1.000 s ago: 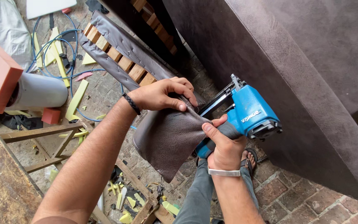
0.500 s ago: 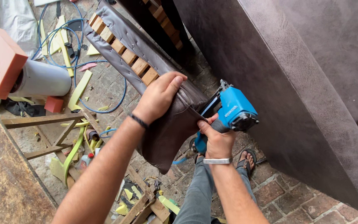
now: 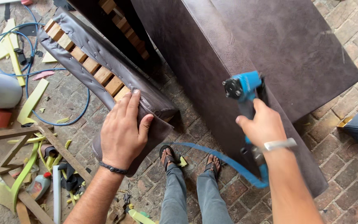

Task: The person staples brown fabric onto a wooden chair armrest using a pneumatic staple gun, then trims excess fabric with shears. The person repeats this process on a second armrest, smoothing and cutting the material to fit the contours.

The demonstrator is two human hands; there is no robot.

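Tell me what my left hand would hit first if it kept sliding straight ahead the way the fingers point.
The left hand lies flat on the dark upholstered panel, fingers aimed up along it. Straight on, the fingertips would likely meet the wooden slats showing along its edge first, though depth is hard to judge.

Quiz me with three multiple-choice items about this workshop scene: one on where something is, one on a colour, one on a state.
1. Where does the left hand rest?
A. on the dark upholstered panel
B. on the bottle
C. on the grey roll

2. What colour is the staple gun in the right hand?
A. red
B. blue
C. yellow

3. How is the left hand?
A. clenched in a fist
B. pinching a hose
C. flat, fingers spread

Answers: 1 A, the palm lies on the panel's covered end. 2 B, its body is bright blue. 3 C, the fingers lie extended on the fabric.
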